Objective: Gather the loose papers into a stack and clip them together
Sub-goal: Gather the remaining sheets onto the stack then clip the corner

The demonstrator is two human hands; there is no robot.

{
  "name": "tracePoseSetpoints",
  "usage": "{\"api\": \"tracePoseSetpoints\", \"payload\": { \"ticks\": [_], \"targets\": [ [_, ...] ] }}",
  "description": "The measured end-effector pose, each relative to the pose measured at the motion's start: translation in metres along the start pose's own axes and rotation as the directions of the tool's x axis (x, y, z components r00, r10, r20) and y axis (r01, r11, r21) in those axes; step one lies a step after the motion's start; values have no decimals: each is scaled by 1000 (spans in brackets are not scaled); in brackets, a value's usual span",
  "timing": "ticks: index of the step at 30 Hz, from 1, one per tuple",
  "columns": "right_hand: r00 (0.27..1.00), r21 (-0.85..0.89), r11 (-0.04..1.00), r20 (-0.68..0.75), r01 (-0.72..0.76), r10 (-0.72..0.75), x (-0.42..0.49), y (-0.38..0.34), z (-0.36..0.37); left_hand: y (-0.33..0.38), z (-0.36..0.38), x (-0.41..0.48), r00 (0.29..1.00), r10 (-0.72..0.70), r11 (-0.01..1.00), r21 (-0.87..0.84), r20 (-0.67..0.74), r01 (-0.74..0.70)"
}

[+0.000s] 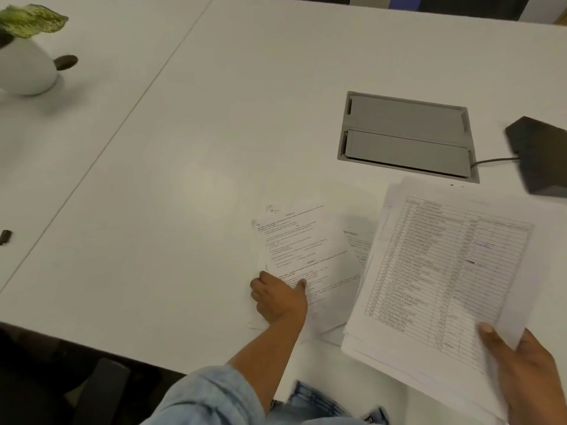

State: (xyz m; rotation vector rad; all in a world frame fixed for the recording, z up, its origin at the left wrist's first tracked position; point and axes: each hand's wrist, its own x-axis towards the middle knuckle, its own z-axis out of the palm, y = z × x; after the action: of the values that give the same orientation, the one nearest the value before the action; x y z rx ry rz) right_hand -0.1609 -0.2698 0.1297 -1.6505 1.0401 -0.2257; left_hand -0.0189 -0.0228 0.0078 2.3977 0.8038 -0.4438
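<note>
a: 1. state of the right hand [527, 378], at 5 o'clock in the view?
b: it grasped the gathered stack [445, 271] by the near right corner, thumb on top, fingers hidden below. the stack was held tilted above the table [184, 148], its edges fanned and uneven.
a: fault expected there?
b: one-corner support. judged risk: lower sheets slide out of the fan, or the far end sags and folds.
a: 2. the left hand [279, 299], at 6 o'clock?
b: it pinched the near left edge of the loose sheets [300, 246], thumb on top, fingers curled at the edge. these lay flat on the table, just beside the stack at its 9 o'clock. one stray sheet [359, 237] showed between them, partly under the stack.
a: fault expected there?
b: the pinch may take only the top sheets and leave the lower ones behind. the half-covered sheet could be missed. a drag across the surface could crease a corner.
a: 3. farther out?
b: at 2 o'clock, a grey cable hatch [405, 134]. at 3 o'clock, a black device [543, 154] with its cable [494, 161], near the stack's far edge. a swing of the stack could catch either.
a: the clip?
b: not identified. a small dark item [5, 236] lay at 9 o'clock, well apart, too blurred to name. if that was the clip, fetching it would need a free hand, and both were occupied.
</note>
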Motion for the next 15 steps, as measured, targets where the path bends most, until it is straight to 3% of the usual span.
{"api": "tracePoseSetpoints", "payload": {
  "ticks": [10, 12, 15],
  "targets": [
    [999, -113, 992, -17, -49, 48, -4, 1, -9, 9, 0, 14, 995, 86, 988, 134, -53, -78],
    [998, -120, 990, -21, -67, 65, -2, 2, -10, 9, 0, 15, 996, 87, 991, 106, -34, -83],
    [997, -107, 992, -36, -65, 61, -2, -2, -9, 8, -2, 14, 991, 133, 987, -97, 3, -132]
  ]
}}
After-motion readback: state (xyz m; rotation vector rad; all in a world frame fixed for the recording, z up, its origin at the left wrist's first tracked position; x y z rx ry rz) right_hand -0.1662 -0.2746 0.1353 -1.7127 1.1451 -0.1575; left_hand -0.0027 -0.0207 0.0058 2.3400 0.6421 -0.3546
